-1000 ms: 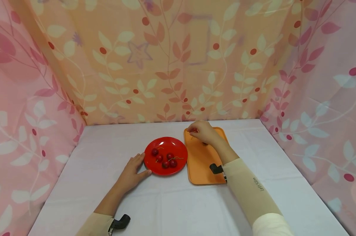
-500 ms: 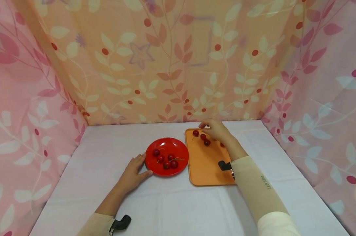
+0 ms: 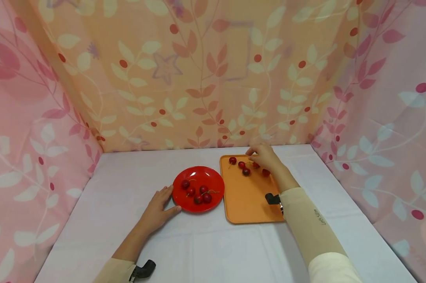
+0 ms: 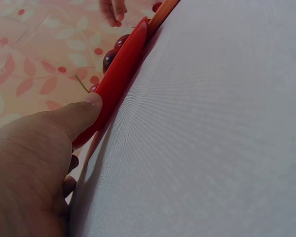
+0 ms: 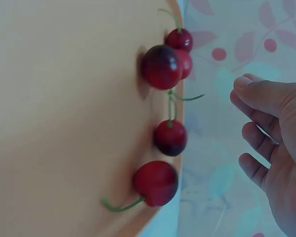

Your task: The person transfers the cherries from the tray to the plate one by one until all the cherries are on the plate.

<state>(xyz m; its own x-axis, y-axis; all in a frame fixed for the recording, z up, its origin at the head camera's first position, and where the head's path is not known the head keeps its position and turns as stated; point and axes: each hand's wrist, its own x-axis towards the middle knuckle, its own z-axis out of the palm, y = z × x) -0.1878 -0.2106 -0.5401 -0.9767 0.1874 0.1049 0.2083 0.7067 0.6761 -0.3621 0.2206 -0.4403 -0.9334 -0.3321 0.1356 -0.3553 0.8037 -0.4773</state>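
My left hand rests at the left edge of a red plate, its fingertips and thumb touching the rim. In the left wrist view the thumb lies against the rim of the plate. Several dark red cherries with green stems lie on it. My right hand hovers over the back of an orange tray, fingers loosely bent and nothing between them. Below and beside that hand, several more cherries lie on the tray along its back edge, partly covered by the hand in the head view.
The tray stands right beside the plate, on a white cloth-covered table. Patterned curtains enclose the table at the back and both sides. A black wrist camera shows on the left forearm and another on the right.
The right hand has let go of a cherry at the tray's back left corner and moved right along the back edge. The left hand stays at the plate.
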